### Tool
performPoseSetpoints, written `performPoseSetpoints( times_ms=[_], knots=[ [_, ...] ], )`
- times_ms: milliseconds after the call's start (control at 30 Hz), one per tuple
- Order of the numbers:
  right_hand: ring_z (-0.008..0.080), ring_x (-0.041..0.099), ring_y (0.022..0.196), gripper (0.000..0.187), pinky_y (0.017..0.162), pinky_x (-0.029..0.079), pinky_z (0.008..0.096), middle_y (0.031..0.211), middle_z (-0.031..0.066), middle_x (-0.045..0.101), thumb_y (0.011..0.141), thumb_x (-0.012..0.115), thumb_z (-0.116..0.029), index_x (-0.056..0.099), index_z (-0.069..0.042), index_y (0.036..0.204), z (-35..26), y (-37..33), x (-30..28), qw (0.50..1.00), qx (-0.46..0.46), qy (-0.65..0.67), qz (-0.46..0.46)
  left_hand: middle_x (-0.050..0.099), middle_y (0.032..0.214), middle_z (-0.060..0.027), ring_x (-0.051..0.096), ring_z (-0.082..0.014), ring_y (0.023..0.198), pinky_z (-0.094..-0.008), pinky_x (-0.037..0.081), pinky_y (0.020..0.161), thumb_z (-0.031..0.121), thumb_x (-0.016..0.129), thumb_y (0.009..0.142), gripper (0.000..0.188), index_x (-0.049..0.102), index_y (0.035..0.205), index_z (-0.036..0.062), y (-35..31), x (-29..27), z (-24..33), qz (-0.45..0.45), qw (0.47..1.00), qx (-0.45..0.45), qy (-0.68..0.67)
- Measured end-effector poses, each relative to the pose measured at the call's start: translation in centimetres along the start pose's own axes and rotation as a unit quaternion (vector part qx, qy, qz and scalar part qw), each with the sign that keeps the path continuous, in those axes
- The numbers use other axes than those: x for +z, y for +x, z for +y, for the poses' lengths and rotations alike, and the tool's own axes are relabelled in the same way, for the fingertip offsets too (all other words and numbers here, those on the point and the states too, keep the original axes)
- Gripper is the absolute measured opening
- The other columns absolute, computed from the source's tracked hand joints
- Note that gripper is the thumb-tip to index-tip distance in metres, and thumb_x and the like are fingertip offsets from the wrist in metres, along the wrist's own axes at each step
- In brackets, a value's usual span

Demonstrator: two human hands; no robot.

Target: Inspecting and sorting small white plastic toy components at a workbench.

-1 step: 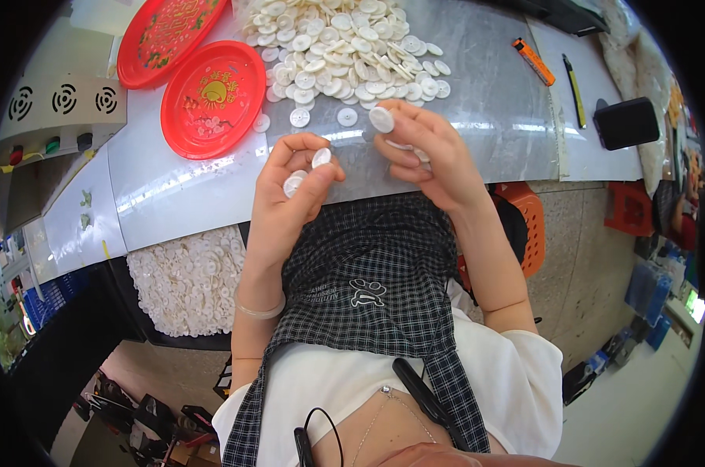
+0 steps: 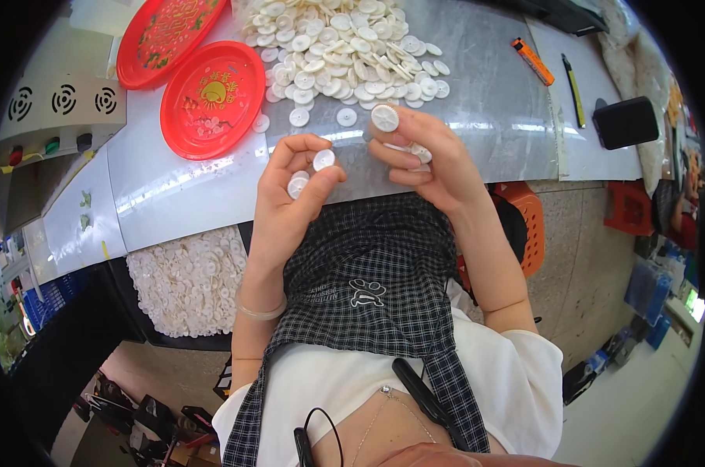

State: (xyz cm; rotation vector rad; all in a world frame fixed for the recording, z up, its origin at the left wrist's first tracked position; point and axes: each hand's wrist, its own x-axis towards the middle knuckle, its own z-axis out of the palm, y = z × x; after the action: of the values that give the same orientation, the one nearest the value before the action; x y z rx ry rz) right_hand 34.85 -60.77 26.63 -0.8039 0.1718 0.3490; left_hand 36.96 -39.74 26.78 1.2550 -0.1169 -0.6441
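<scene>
Small round white plastic discs with a hub and faint spokes are in both my hands. My left hand (image 2: 294, 175) is closed, with one disc (image 2: 323, 159) pinched between thumb and fingers and another disc (image 2: 298, 184) lower against the palm. In my right hand (image 2: 426, 152), thumb and forefinger grip a disc (image 2: 384, 118) with its spoked face showing. More discs (image 2: 421, 153) are tucked among its other fingers, partly hidden. Both hands hover above the near edge of the grey table (image 2: 485, 132). Just beyond them lies a large heap of the same discs (image 2: 344, 54), with loose discs (image 2: 347, 117) in front.
Red patterned plates (image 2: 212, 101) stand left of the heap. An orange box cutter (image 2: 533, 61), a yellow-black pen-like tool (image 2: 574, 89) and a black case (image 2: 626, 123) lie at right. Below the table's left edge sits a bin of white pieces (image 2: 185, 280); an orange stool (image 2: 527, 226) is at right.
The disc at my right fingertips has tilted so its spoked face shows more. The disc pinched in my left hand has turned to face up more. Both hands stay nearly in place.
</scene>
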Motion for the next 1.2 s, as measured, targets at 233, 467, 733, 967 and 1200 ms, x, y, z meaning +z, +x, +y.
performPoseSetpoints(
  times_ms=[233, 467, 733, 967, 1200],
  knots=[
    [0.0014, 0.033, 0.060, 0.028, 0.038, 0.025, 0.0115, 0.081, -0.0026, 0.036, 0.104, 0.036, -0.024, 0.047, 0.001, 0.110, 1.4, 0.3, -1.0, 0.945, 0.079, 0.287, -0.137, 0.057, 0.093, 0.0000, 0.048, -0.0027, 0.076, -0.0162, 0.040, 0.065, 0.006, 0.069, 0.087, 0.034, 0.050, 0.114, 0.0023, -0.2, 1.3, -0.5, 0.018, 0.994, 0.054, 0.096],
    [0.0023, 0.036, 0.062, 0.028, 0.038, 0.026, 0.0121, 0.082, -0.0012, 0.037, 0.103, 0.036, -0.023, 0.047, 0.002, 0.108, 1.5, 0.5, -0.8, 0.924, 0.100, 0.338, -0.149, 0.057, 0.092, 0.0004, 0.047, -0.0023, 0.073, -0.0163, 0.038, 0.063, 0.008, 0.071, 0.086, 0.034, 0.050, 0.113, 0.0027, -0.1, 0.9, -1.1, 0.013, 0.991, 0.095, 0.094],
    [0.0050, 0.040, 0.062, 0.020, 0.039, 0.028, 0.0149, 0.087, 0.0016, 0.047, 0.098, 0.042, -0.020, 0.050, -0.002, 0.101, 0.5, 0.3, -0.1, 0.987, -0.036, 0.114, -0.109, 0.056, 0.096, -0.0012, 0.047, -0.0034, 0.078, -0.0170, 0.039, 0.065, 0.009, 0.073, 0.084, 0.037, 0.050, 0.113, 0.0012, -0.1, 0.6, -1.5, -0.002, 0.991, 0.091, 0.099],
    [0.0063, 0.046, 0.055, 0.008, 0.047, 0.036, 0.0218, 0.059, -0.0041, 0.047, 0.087, 0.067, -0.012, 0.069, -0.004, 0.086, 1.5, 2.3, -0.5, 0.830, -0.309, -0.452, 0.108, 0.057, 0.097, -0.0026, 0.047, -0.0044, 0.073, -0.0168, 0.038, 0.058, 0.012, 0.069, 0.087, 0.033, 0.050, 0.112, 0.0013, -0.1, 0.5, -1.1, -0.009, 0.992, 0.084, 0.094],
    [0.0076, 0.046, 0.054, 0.011, 0.051, 0.038, 0.0247, 0.062, 0.0004, 0.050, 0.081, 0.073, -0.014, 0.071, -0.009, 0.090, 1.9, 2.6, 0.3, 0.629, -0.337, -0.683, 0.155, 0.051, 0.093, -0.0033, 0.038, -0.0048, 0.057, -0.0139, 0.029, 0.043, 0.010, 0.052, 0.094, 0.020, 0.047, 0.113, 0.0042, 0.3, -1.4, 0.1, -0.005, 0.963, 0.058, -0.261]
  ],
)
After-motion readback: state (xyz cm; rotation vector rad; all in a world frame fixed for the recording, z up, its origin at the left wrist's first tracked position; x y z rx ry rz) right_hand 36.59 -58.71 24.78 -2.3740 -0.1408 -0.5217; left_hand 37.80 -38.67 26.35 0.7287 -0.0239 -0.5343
